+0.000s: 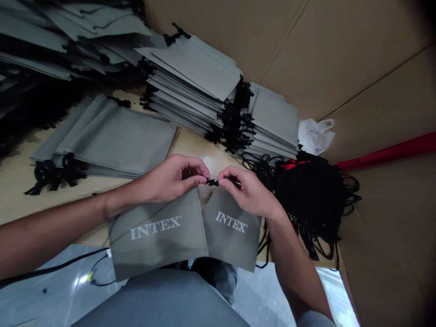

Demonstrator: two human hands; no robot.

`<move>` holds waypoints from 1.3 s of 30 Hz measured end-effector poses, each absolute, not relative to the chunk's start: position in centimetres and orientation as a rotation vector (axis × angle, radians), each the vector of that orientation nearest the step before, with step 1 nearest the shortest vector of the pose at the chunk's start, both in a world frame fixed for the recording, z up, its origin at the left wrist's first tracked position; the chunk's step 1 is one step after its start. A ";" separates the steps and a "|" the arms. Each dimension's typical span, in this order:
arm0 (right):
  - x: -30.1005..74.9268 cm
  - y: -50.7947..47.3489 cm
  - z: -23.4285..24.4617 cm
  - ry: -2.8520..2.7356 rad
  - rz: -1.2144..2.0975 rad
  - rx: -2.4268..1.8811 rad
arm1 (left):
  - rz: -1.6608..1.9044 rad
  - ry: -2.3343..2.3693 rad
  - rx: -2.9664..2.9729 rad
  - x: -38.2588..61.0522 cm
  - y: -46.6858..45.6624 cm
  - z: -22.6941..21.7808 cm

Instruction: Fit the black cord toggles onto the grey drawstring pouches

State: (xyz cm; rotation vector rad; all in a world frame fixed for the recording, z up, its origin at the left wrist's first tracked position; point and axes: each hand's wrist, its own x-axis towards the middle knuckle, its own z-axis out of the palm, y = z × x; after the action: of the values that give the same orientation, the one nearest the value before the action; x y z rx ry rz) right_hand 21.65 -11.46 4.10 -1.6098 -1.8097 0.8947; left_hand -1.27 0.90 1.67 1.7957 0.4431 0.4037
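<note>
Left hand (182, 179) and right hand (243, 188) meet near the centre of the frame; each grip pinched, thumb against fingers, on a short black cord (213, 182), its middle showing in the gap; probably held from both sides so the small piece stays taut and in plain sight; two INTEX pouches (156, 252) (231, 247) lie just below, lettering upward, lower edges past the near edge of the worktop (192, 143); likely kept there so their tops sit close to the fingers; whether the cord joins them, cannot tell. Left of centre, a low stack (126, 136) lies flat, dark ends bunched at its near corner; upper centre, a taller stack (200, 68) and a smaller stack (275, 113) beside it, black ends toward the sides, presumably so the flat faces pile evenly; looser heap (78, 20) at upper left. Black tangle (313, 200) at right, within easy reach of the right hand; white plastic bag (316, 135) behind it, against cardboard (384, 227).
</note>
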 end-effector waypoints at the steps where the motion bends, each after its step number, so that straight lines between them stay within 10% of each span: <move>1: 21.6 -11.4 4.1 -1.808 0.897 -1.614 | 0.404 0.443 1.794 -1.3 0.9 1.6; 39: 17.9 -11.8 2.8 -1.804 0.581 -1.352 | 0.444 0.487 1.905 -1.3 0.2 1.5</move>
State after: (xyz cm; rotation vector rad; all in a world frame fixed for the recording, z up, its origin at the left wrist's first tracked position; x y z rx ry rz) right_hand 17.87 -11.78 2.75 -1.3517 -1.8037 0.5806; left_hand -1.28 0.17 1.52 1.9055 0.4866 0.4439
